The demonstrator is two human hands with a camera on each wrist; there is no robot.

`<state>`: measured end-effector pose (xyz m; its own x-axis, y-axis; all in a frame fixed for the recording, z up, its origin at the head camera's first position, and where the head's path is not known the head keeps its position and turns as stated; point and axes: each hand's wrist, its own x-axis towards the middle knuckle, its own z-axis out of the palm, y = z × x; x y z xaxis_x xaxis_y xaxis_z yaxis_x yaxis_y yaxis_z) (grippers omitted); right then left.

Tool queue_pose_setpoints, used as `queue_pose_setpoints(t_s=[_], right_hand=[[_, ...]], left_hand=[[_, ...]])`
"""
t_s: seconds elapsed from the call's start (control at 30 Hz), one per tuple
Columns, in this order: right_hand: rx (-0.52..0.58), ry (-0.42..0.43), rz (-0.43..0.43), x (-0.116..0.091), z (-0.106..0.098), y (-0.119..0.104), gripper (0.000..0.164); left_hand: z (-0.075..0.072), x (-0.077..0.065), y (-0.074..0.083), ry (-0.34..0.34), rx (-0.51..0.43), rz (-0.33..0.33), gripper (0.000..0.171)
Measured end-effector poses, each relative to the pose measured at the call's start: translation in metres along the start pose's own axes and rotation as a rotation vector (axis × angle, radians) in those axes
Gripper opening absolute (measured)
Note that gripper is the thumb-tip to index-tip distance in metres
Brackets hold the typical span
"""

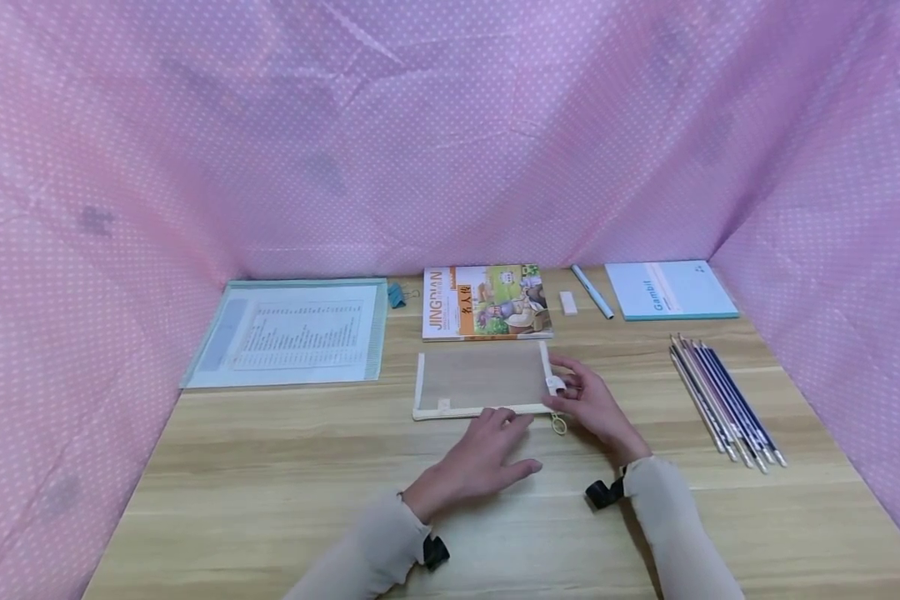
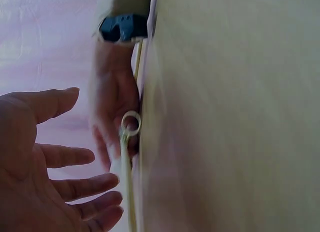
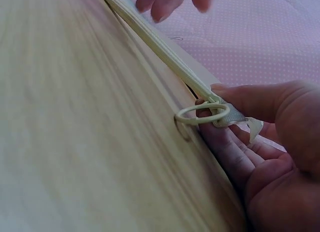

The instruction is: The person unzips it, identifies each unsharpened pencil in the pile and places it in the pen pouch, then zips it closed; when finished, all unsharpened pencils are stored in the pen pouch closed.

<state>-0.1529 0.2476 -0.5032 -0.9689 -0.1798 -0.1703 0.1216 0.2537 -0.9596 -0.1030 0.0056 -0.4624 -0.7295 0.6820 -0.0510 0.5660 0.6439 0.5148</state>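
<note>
A zippered mesh pouch (image 1: 487, 377) with cream edging lies flat in the middle of the table. My right hand (image 1: 588, 402) pinches its near right corner, thumb above and fingers beneath, as the right wrist view shows. By that corner hangs the zipper's ring pull (image 3: 202, 114), beside the right fingertips. My left hand (image 1: 487, 458) is at the pouch's near edge with its fingers extended and loosely spread. Nothing is in its grasp; in the left wrist view its fingers (image 2: 85, 187) point towards the zipper edge. Whether they touch the pouch I cannot tell.
Behind the pouch lies an illustrated book (image 1: 487, 302), with an eraser (image 1: 567, 302), a blue pen (image 1: 592, 292) and a light blue notebook (image 1: 671, 290) to its right. Several pencils (image 1: 723, 404) lie at right. A document folder (image 1: 288, 333) and a binder clip (image 1: 397, 295) are at left.
</note>
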Motion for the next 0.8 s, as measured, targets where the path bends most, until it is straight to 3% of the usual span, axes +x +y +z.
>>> queue_pose_setpoints(t_s=[0.27,0.5,0.67,0.8], right_hand=[[0.035,-0.003,-0.006,0.001,0.0,0.001,0.074],[0.05,0.001,-0.009,0.0,-0.001,0.001,0.073],[0.053,-0.004,-0.014,0.0,-0.002,0.002,0.073],[0.047,-0.014,-0.009,0.0,-0.002,0.003,0.074]], left_hand=[[0.016,0.017,0.006,-0.071,-0.066,0.004,0.063],[0.023,0.036,0.012,-0.105,0.014,0.016,0.062],[0.029,0.046,0.017,-0.11,0.048,-0.005,0.058],[0.03,0.049,0.019,-0.077,-0.003,-0.052,0.051]])
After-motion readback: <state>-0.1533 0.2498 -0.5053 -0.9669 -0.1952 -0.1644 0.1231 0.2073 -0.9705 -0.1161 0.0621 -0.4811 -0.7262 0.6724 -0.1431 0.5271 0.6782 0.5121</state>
